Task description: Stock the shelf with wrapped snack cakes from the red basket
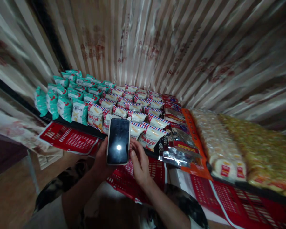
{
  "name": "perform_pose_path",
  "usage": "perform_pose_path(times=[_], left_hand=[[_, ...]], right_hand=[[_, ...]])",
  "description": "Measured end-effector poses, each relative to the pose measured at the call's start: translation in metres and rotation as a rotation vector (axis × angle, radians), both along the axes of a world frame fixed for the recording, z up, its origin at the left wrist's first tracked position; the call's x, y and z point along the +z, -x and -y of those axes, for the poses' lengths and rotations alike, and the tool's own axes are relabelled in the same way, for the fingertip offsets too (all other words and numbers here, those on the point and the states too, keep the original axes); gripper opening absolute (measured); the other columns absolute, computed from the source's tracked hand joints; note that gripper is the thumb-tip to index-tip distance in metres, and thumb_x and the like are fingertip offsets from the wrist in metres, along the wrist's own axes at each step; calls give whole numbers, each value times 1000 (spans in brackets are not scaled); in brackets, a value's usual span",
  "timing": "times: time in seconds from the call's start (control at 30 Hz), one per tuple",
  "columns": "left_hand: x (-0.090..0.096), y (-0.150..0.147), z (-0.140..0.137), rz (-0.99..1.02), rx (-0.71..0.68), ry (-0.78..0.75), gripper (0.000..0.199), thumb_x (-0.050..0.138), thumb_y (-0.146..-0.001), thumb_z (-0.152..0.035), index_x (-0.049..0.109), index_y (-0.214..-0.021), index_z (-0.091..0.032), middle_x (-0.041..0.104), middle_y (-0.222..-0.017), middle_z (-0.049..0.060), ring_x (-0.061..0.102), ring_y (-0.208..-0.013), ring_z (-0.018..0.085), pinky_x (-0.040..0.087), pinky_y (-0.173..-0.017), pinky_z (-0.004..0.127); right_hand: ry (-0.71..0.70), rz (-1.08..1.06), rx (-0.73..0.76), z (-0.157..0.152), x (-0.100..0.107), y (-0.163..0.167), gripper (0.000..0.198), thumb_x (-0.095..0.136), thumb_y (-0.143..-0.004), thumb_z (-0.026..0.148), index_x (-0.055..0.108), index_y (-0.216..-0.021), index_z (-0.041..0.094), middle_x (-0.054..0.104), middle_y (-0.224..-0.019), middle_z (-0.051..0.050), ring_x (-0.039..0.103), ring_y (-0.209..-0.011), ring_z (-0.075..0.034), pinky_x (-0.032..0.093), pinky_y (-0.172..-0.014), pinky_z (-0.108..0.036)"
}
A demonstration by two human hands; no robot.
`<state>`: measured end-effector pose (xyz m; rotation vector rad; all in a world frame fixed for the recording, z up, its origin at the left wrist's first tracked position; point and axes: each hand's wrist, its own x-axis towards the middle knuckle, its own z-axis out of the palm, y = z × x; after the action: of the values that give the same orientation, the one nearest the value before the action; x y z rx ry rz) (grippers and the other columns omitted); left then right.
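Note:
A smartphone [118, 143] with a dark screen and a bright round reflection is held upright in front of the snack bags. Wrapped round its left edge is my left hand [101, 160]; most of those fingers are hidden behind the phone. My right hand [140, 162] closes on the lower right edge, fingers curled behind and thumb along the side. Just beyond the phone stand rows of white snack bags [151, 136] with red-and-blue striped tops. Teal snack bags [79, 112] fill the left part of the shelf.
Right of the white bags lie silver-and-dark packets [181, 144], an orange strip [194, 136], clear-wrapped pale packs [213, 140] and yellow-green packs [259, 152]. Red perforated panels [69, 139] line the front edge below. A striped, flower-printed curtain [143, 41] hangs behind.

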<state>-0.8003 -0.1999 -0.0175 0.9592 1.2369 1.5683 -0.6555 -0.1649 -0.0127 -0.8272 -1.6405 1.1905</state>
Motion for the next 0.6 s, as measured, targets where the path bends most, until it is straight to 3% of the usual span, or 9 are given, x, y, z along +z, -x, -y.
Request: perform_pose_path(times=[0.1, 0.23, 0.43, 0.6], left_hand=[[-5, 1, 0, -237, 61, -76, 54, 79, -55, -28, 58, -104, -24, 65, -95, 4, 60, -87, 26, 48, -85, 41], [-12, 1, 2, -298, 78, -99, 59, 79, -54, -26, 56, -108, -24, 65, -100, 5, 60, -90, 27, 47, -85, 40], [-2, -2, 1, -139, 51, -85, 56, 80, -52, -24, 59, -103, -23, 66, -93, 3, 61, -83, 24, 49, -78, 35], [5, -5, -2, 185, 1, -57, 37, 74, -64, -27, 60, -98, -21, 67, -87, 2, 61, -78, 21, 51, -75, 35]], right_hand=[[10, 0, -21, 0, -1, 0, 32, 42, -93, 34, 47, -123, 24, 58, -120, -6, 56, -110, -18, 44, -95, -31], [4, 8, -49, 1, -2, 0, 30, 43, -93, 32, 48, -121, 24, 60, -115, -6, 57, -105, -17, 45, -92, -30], [-28, 67, -76, 1, 0, 2, 30, 41, -93, 32, 48, -120, 22, 62, -112, -6, 58, -104, -17, 46, -90, -29], [-45, 122, -17, -2, 6, 2, 33, 35, -95, 33, 45, -124, 22, 59, -118, -7, 57, -108, -17, 46, -93, -32]])
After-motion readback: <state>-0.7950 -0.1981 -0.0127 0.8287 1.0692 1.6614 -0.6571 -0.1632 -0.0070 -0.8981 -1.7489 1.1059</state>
